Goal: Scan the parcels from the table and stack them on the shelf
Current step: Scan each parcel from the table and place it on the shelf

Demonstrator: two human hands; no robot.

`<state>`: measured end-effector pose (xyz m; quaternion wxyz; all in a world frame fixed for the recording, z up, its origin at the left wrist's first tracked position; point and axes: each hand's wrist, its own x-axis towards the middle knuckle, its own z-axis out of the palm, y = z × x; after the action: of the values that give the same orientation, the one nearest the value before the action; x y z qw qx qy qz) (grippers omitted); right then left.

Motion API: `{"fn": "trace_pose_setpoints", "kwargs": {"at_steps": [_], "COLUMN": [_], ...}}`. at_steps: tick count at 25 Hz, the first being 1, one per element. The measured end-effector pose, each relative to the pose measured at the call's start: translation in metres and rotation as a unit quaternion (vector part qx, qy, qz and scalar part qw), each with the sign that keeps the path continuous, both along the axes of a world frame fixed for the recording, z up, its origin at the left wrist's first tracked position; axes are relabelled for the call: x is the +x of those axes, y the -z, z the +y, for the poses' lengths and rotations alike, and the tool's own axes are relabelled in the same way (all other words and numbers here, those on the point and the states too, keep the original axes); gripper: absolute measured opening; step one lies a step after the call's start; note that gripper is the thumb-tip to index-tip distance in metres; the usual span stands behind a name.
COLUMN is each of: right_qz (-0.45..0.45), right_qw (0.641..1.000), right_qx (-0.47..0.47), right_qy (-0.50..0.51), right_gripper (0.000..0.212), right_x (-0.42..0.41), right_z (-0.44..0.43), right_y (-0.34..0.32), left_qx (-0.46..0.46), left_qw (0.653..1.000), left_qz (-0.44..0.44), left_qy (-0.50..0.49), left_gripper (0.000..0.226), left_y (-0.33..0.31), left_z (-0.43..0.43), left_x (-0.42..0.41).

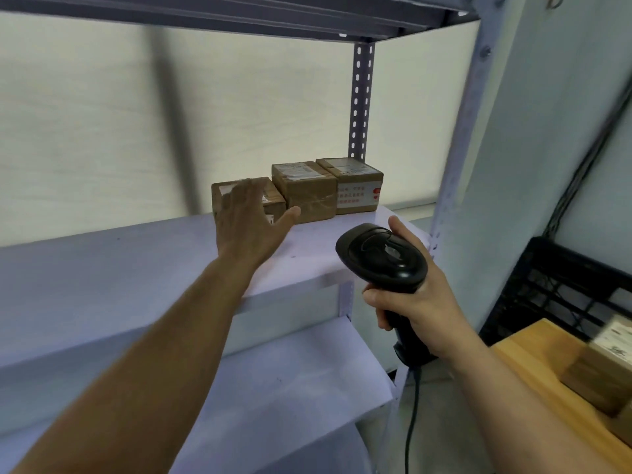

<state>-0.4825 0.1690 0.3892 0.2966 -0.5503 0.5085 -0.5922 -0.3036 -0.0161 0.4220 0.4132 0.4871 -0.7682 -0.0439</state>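
Three brown cardboard parcels stand in a row at the back right of the white shelf (136, 268): a low left parcel (273, 200), a taller middle parcel (304, 191) and a right parcel (355, 186) with red print. My left hand (246, 220) reaches over the shelf with fingers spread, just in front of the left parcel and partly hiding it; whether it touches is unclear. My right hand (410, 295) grips a black barcode scanner (383, 256) by its handle, below the shelf's right front corner.
A wooden table (533, 364) at the lower right carries more blurred parcels (602, 367). A black plastic crate (561, 285) stands behind it. The shelf's perforated metal post (458, 148) rises on the right; a lower shelf board (290, 388) lies beneath. The scanner cable (410, 422) hangs down.
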Motion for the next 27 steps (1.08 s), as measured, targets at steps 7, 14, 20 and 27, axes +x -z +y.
{"fn": "trace_pose_setpoints", "kwargs": {"at_steps": [7,14,20,27], "right_qz": [-0.002,-0.002,-0.007,-0.01], "right_qw": [0.999,0.992,0.984,0.959], "right_qx": [-0.005,0.001,0.034,0.057], "right_qy": [0.049,0.124,0.175,0.277], "right_gripper": [0.096,0.096,0.101,0.106], "right_x": [-0.033,-0.081,-0.117,-0.147], "right_z": [0.087,0.183,0.271,0.342], "right_y": [0.013,0.038,0.057,0.076], "left_qx": [0.045,0.095,0.126,0.162], "left_qw": [0.995,0.981,0.959,0.926], "left_qz": [0.005,-0.018,-0.027,-0.082], "left_qy": [0.091,0.17,0.252,0.332], "left_gripper": [0.064,0.064,0.062,0.064], "left_y": [0.047,0.088,0.113,0.131], "left_z": [0.108,0.204,0.282,0.346], "left_x": [-0.073,-0.149,-0.209,-0.266]}}
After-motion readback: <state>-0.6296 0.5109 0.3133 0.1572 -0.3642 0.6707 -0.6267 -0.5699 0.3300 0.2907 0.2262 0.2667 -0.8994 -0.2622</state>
